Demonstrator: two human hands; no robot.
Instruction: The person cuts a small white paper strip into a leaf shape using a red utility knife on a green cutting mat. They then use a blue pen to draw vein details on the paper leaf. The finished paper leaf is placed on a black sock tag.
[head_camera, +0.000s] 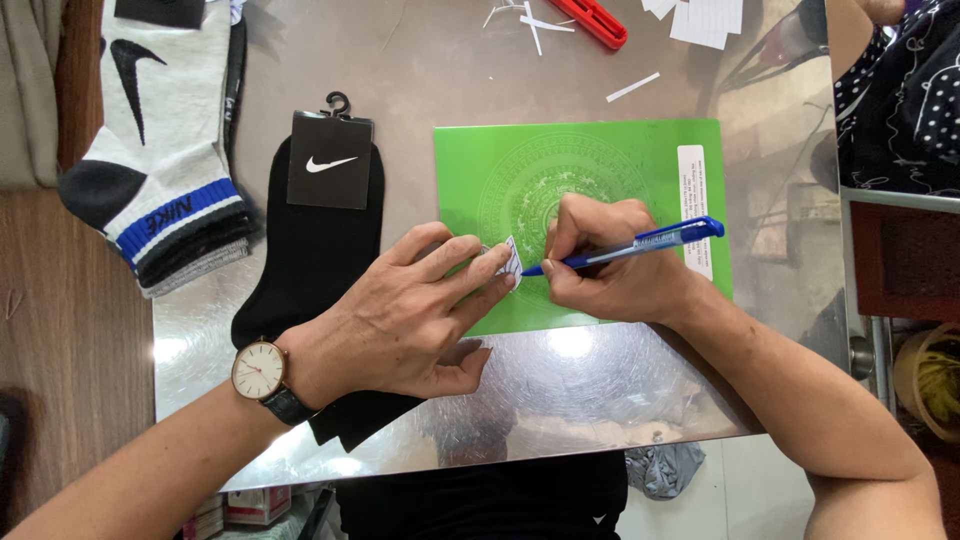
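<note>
Head view shows the left hand's (405, 315) fingers (470, 262) pressed flat and close together on a small white tag (510, 262), pinning it so it cannot slide. The right hand (605, 262) is closed around one blue pen (640, 243) in a writing grip, its tip touching the tag's edge. The tag lies on one green sheet (640, 160), which serves as a pad over the shiny metal bench (600, 390). A wristwatch (262, 372) sits on the left wrist. Under the left forearm lies one black sock pair (310, 255) with a black card hanger. Further left is a stack of grey-and-white socks (160, 180) with a blue band; I cannot count its layers. At the far edge are one red tool (597, 20) and several white paper strips (632, 87). Another person's dotted sleeve (900, 110) shows at the right.
</note>
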